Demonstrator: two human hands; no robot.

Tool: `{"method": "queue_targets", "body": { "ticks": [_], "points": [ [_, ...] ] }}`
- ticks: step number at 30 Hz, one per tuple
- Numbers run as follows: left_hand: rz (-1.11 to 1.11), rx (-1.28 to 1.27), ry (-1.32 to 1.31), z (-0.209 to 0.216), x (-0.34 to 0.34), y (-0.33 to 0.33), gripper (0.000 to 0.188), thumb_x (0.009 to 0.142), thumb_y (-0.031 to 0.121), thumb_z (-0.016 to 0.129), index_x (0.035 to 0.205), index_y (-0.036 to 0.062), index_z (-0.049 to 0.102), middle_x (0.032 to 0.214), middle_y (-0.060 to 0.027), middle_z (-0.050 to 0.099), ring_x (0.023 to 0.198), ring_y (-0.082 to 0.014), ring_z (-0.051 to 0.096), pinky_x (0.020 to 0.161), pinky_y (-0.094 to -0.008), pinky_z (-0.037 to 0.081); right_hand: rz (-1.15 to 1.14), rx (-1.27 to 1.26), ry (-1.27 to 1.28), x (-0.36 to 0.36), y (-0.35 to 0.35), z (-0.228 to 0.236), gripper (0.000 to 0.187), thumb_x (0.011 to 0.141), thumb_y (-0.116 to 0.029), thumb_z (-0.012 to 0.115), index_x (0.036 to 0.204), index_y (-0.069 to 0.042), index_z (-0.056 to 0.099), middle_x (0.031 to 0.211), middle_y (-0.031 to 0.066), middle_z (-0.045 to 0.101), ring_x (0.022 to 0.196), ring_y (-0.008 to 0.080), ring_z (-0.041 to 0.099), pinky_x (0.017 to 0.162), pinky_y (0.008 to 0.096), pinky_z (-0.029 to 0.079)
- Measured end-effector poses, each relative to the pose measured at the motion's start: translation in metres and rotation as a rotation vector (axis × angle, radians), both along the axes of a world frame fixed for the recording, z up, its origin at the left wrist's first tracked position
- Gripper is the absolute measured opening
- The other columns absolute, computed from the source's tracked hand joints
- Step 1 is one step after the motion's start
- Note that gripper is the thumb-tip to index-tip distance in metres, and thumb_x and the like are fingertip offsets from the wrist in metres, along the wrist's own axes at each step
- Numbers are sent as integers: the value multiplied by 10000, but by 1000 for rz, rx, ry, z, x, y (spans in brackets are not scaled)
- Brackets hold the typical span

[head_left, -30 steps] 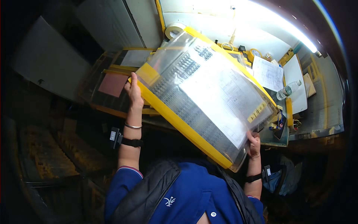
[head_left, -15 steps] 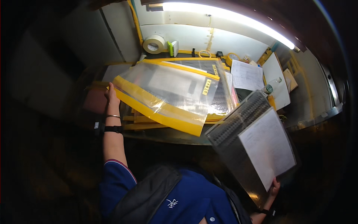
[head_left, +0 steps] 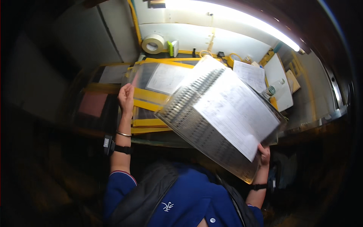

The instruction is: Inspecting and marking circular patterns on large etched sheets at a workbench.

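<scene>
My right hand (head_left: 264,153) is closed on the lower right edge of a dark, see-through sheet (head_left: 189,121) with rows of small repeating marks. A white printed paper (head_left: 238,113) lies on the sheet's face, and the whole is tilted above the bench. Pinched in the fingers of my left hand (head_left: 126,96) is the left edge of a clear plastic sleeve (head_left: 149,94) with yellow bands. The raised sheet covers the sleeve's right part. Another white paper (head_left: 166,77) shows through the sleeve.
More yellow-edged sleeves (head_left: 151,123) lie stacked underneath. At left are a pink paper (head_left: 92,104) and a white sheet (head_left: 113,73). Along the back stand a wide tape roll (head_left: 153,44), a yellow tape roll (head_left: 233,58) and a glass jar (head_left: 269,91). A lamp tube (head_left: 234,20) hangs above.
My right hand has brought the dark sheet with its paper up and left, over the sleeves. My left hand has moved slightly right, and the clear sleeve now sits partly behind the sheet.
</scene>
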State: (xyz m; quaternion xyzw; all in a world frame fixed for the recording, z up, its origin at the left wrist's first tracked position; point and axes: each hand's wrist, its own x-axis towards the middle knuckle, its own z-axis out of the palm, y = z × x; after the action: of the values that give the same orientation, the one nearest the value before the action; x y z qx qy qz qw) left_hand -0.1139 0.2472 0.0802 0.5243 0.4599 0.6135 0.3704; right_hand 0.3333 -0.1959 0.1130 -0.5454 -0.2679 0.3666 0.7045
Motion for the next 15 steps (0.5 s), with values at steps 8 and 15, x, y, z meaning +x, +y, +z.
{"method": "queue_targets", "body": {
  "ticks": [8,15],
  "points": [
    [-331,-168,411,4,32,-71,425,780,270,753,1042,-40,625,854,-92,652,750,-135,611,709,-259,494,463,-165,209,-12,164,-68,533,829,8,617,1314,61,403,1227,115,554,1098,210,550,966,310,420],
    [-100,-488,1017,-30,93,-91,869,553,388,878,1247,76,457,1218,-182,430,1140,-361,455,929,-473,408,408,-284,415,-18,173,-108,301,905,-225,625,1121,-19,589,1072,38,633,986,111,572,869,266,455]
  ]
}}
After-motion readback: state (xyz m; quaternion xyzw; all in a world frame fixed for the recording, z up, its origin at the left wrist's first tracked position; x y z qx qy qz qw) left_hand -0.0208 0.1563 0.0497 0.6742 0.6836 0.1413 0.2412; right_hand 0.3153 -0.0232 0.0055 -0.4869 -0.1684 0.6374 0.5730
